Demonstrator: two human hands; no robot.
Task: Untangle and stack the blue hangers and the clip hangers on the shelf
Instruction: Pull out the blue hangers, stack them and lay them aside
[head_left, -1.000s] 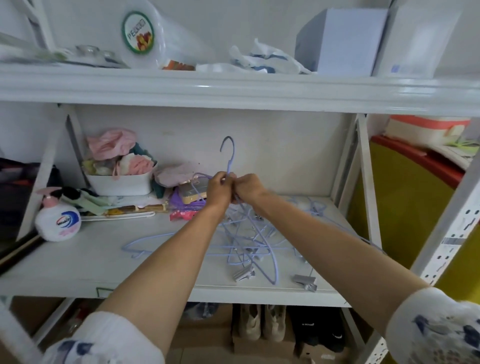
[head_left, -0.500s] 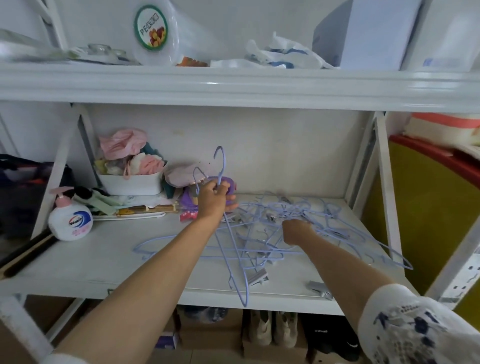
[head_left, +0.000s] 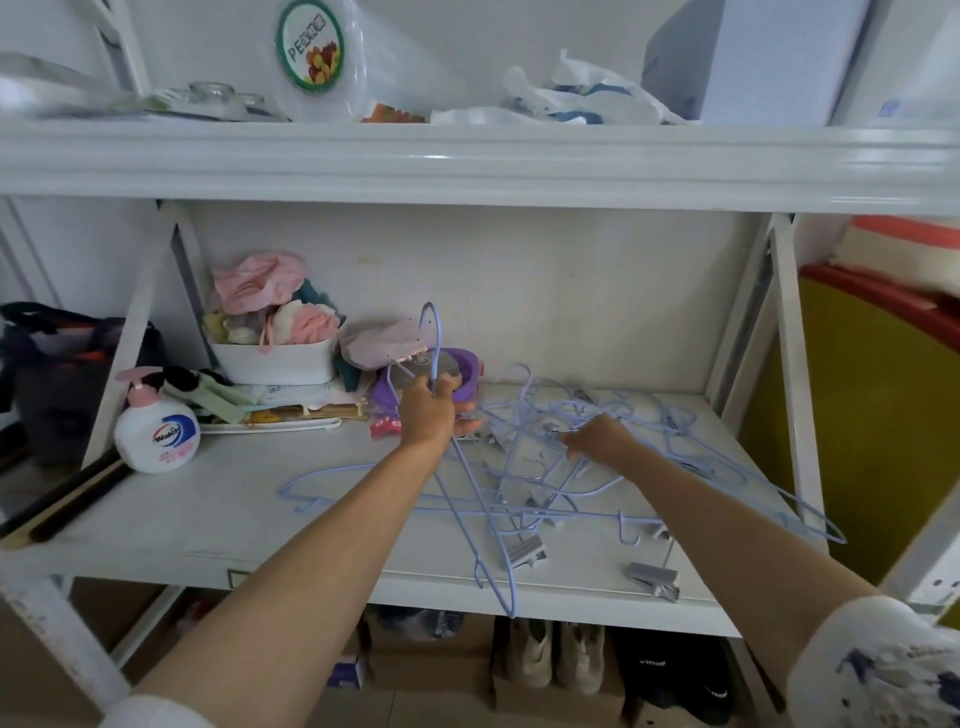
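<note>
The left hand (head_left: 430, 413) is closed around the neck of one blue hanger (head_left: 470, 519), just below its hook, which stands up above the fist; the hanger's wire body slants down from the grip toward the front edge of the shelf (head_left: 208, 530), its far corner hanging past that edge. To the right, the right hand (head_left: 602, 441) reaches into the tangled pile of hangers (head_left: 623, 467) lying on the shelf, fingers pinched on a thin wire piece (which hanger it belongs to cannot be told). Metal clips (head_left: 652, 579) of the clip hangers rest near the front edge.
</note>
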